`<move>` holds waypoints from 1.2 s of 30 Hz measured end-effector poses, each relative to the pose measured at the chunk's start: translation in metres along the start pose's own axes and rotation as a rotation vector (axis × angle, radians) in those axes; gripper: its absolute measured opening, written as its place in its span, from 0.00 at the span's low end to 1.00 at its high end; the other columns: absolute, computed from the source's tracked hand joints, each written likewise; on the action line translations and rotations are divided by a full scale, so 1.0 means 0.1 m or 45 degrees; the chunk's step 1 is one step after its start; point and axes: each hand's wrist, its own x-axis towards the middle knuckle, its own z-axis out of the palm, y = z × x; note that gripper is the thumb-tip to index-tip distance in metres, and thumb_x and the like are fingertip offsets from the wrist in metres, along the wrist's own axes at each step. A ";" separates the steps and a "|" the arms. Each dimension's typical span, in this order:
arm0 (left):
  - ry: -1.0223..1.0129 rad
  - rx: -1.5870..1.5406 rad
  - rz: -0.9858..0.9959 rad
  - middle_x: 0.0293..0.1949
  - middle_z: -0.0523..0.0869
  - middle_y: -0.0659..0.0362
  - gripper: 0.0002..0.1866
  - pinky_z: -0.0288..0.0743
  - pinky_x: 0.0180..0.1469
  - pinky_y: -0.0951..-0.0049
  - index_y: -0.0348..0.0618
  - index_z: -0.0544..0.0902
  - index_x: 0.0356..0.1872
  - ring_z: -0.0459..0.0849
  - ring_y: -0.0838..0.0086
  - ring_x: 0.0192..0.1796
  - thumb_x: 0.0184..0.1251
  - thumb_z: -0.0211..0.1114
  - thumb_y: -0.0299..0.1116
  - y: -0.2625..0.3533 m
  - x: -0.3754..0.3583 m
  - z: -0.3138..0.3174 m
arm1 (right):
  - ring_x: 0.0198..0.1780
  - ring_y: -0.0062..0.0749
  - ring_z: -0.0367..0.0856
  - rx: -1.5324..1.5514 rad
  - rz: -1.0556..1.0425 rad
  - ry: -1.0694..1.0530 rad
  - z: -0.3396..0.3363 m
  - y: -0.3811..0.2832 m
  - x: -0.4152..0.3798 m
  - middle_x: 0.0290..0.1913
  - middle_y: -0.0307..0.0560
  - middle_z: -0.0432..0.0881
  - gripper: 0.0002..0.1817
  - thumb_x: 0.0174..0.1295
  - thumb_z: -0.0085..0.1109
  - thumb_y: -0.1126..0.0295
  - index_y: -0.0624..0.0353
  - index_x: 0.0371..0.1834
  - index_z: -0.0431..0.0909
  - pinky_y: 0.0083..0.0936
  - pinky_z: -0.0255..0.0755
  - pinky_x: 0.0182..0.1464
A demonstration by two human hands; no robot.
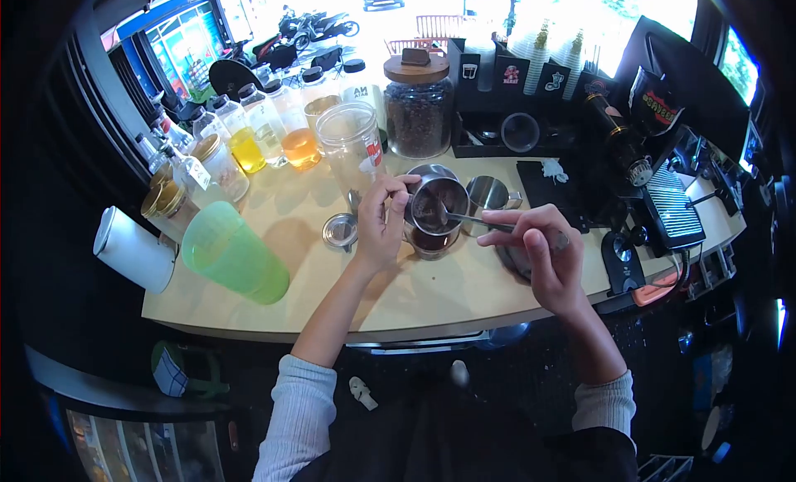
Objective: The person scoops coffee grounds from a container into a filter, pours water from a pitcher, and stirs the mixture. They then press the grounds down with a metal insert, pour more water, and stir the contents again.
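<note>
My left hand grips a small stainless-steel cup by its left side, tilted so that its inside faces me. Some dark residue shows in the cup. A thin metal spoon is pinched in my right hand, its tip inside the cup. Right under the cup stands a clear glass vessel with dark brown liquid, partly hidden. Close behind, on the right, is a steel pitcher. A small metal strainer lies on the counter beside my left hand.
A tall clear cup and a jar of coffee beans stand behind. Several bottles, some with yellow or orange liquid, line the left back. A green tumbler is front left; a machine with a ribbed tray sits right.
</note>
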 end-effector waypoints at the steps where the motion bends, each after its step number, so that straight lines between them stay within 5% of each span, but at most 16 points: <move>1: 0.015 0.023 -0.004 0.43 0.84 0.52 0.09 0.69 0.46 0.73 0.37 0.74 0.34 0.77 0.73 0.39 0.72 0.54 0.32 0.00 -0.01 0.02 | 0.48 0.36 0.84 -0.067 0.063 -0.019 0.01 -0.06 0.01 0.51 0.61 0.81 0.06 0.71 0.45 0.77 0.70 0.42 0.71 0.27 0.78 0.50; 10: 0.148 -0.006 -0.110 0.46 0.84 0.54 0.10 0.71 0.49 0.75 0.37 0.74 0.37 0.78 0.77 0.43 0.75 0.52 0.34 0.10 -0.09 0.02 | 0.45 0.39 0.84 0.140 -0.104 0.173 -0.27 -0.06 -0.10 0.51 0.68 0.77 0.15 0.77 0.29 0.65 0.66 0.42 0.63 0.34 0.78 0.50; 16: 0.223 -0.014 -0.255 0.48 0.83 0.55 0.12 0.72 0.50 0.79 0.36 0.75 0.44 0.79 0.80 0.45 0.77 0.49 0.36 0.09 -0.17 -0.08 | 0.35 0.22 0.74 -0.004 0.059 0.327 -0.51 0.36 -0.48 0.49 0.60 0.80 0.16 0.76 0.35 0.65 0.66 0.40 0.70 0.22 0.71 0.45; 18: 0.271 -0.072 -0.284 0.48 0.83 0.54 0.12 0.72 0.52 0.78 0.35 0.74 0.44 0.79 0.79 0.47 0.77 0.49 0.35 0.09 -0.19 -0.07 | 0.39 0.23 0.77 -0.089 0.287 0.170 -0.48 0.56 -0.64 0.48 0.55 0.81 0.12 0.73 0.44 0.69 0.67 0.38 0.75 0.24 0.71 0.48; 22: 0.250 -0.112 -0.275 0.49 0.83 0.53 0.11 0.71 0.55 0.77 0.36 0.74 0.43 0.79 0.79 0.49 0.77 0.48 0.35 0.07 -0.22 -0.04 | 0.43 0.27 0.80 -0.186 0.280 -0.008 -0.31 0.84 -0.72 0.47 0.51 0.82 0.07 0.68 0.53 0.73 0.67 0.37 0.77 0.25 0.72 0.48; 25: 0.222 -0.093 -0.223 0.50 0.83 0.53 0.11 0.71 0.55 0.78 0.36 0.74 0.43 0.79 0.79 0.49 0.77 0.49 0.34 0.05 -0.21 -0.02 | 0.45 0.39 0.83 -0.387 0.191 -0.276 -0.27 0.92 -0.67 0.46 0.53 0.83 0.07 0.61 0.61 0.73 0.66 0.35 0.75 0.28 0.74 0.47; 36: 0.219 -0.151 -0.283 0.49 0.83 0.54 0.10 0.71 0.54 0.78 0.36 0.75 0.43 0.78 0.80 0.47 0.76 0.53 0.33 0.12 -0.17 0.02 | 0.51 0.48 0.79 -0.871 0.034 -0.676 -0.41 0.93 -0.64 0.49 0.52 0.81 0.08 0.55 0.64 0.74 0.63 0.36 0.77 0.36 0.72 0.54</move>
